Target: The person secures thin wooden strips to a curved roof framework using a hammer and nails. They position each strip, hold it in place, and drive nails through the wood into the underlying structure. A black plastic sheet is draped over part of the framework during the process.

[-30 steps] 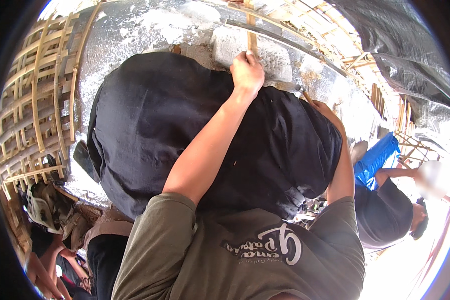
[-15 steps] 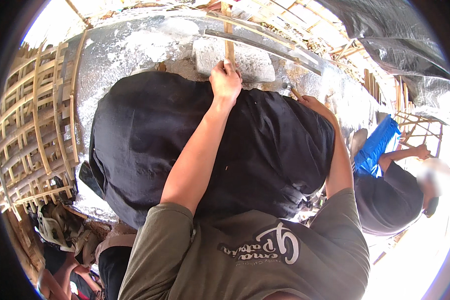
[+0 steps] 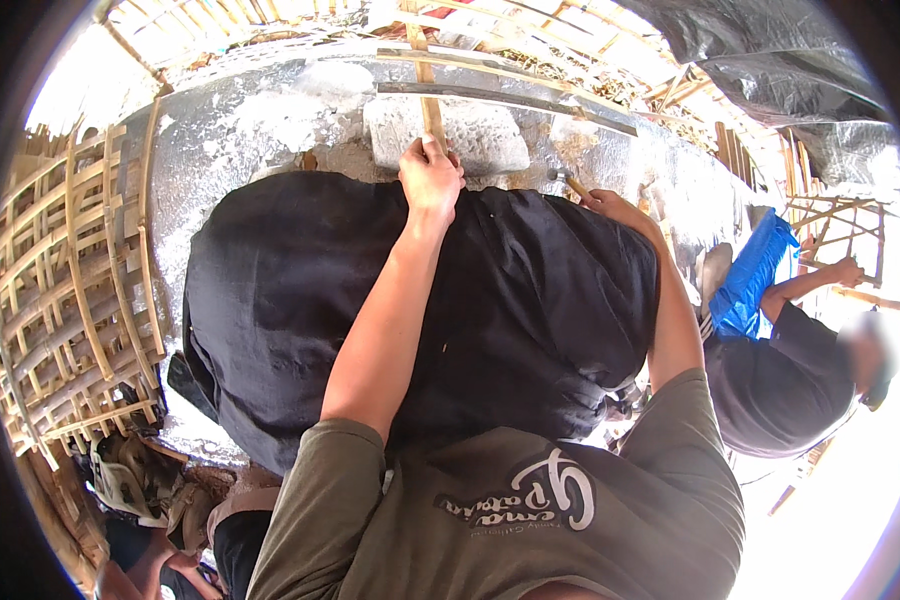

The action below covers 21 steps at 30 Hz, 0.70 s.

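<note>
Nearest the wearer, on the near side of the pale stone block (image 3: 477, 137), black cloth (image 3: 280, 270) covers the legs in a broad mound. At the block's near edge, left of its middle, the left hand (image 3: 432, 182) has its thumb and fingers closed around the near end of a wooden strip (image 3: 430, 112). Off the block's near right corner, the right hand (image 3: 620, 212) is wrapped around the handle of a small hammer-like tool (image 3: 574, 184), whose dark head points leftward toward the block, near it but apart. The relation that seems to count is this: the strip's long axis runs straight away from the left grip, over the left half of the block and beyond its far edge, with the left hand right at it and the tool's head off to its right. Whether the strip rests on the stone or is held just above it cannot be told. Beyond the block, a dark flat bar (image 3: 530, 105) crosses the strip's line, nearly at right angles to it. Well to the block's left stands a bamboo lattice (image 3: 82, 300). Well to its right, a person in a dark shirt (image 3: 785, 390) sits beside a blue plastic bundle (image 3: 755, 285); whether that bundle holds anything cannot be made out. Farther off, past the block on the right, a dark plastic sheet (image 3: 780, 60) hangs.
</note>
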Available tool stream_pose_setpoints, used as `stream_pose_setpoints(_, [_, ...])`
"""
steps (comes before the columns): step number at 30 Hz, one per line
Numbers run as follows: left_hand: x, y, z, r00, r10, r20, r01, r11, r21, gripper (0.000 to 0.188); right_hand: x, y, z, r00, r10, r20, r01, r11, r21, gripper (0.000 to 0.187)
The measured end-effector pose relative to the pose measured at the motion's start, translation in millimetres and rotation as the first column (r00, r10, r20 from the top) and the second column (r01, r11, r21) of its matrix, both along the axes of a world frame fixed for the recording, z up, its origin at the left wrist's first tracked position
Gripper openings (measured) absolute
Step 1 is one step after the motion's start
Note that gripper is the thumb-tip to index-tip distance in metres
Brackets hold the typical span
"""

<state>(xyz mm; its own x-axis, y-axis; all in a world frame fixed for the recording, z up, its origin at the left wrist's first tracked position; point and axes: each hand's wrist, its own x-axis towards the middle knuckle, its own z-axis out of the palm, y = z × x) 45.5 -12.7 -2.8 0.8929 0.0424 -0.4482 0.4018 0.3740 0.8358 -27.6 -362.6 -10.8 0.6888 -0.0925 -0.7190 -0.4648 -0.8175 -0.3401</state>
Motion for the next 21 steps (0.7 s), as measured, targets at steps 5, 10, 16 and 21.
stream_pose_setpoints(5, [14.2, -3.4, 1.6, 1.000, -0.008, 0.017, 0.009, 1.000, -0.008, 0.042, -3.6, 0.7, -0.4, 1.000, -0.023, 0.010, 0.023, 1.000, -0.009, 0.056])
stream_pose_setpoints(10, [21.0, -2.3, -1.7, 1.000, 0.000, 0.031, 0.002, 0.999, -0.036, 0.042, -0.2, 7.0, 5.1, 1.000, -0.005, 0.015, 0.006, 0.999, -0.045, 0.056])
stream_pose_setpoints(16, [20.7, -2.6, -6.5, 1.000, -0.011, 0.004, 0.011, 1.000, -0.007, 0.043, -1.8, -0.3, -3.0, 0.999, 0.005, 0.033, -0.004, 0.999, -0.035, 0.055])
stream_pose_setpoints(21, [24.7, -4.2, -12.3, 0.999, 0.002, -0.036, -0.002, 1.000, -0.014, 0.043, -3.7, 2.8, 0.3, 0.996, 0.033, 0.089, -0.028, 0.998, -0.057, 0.054])
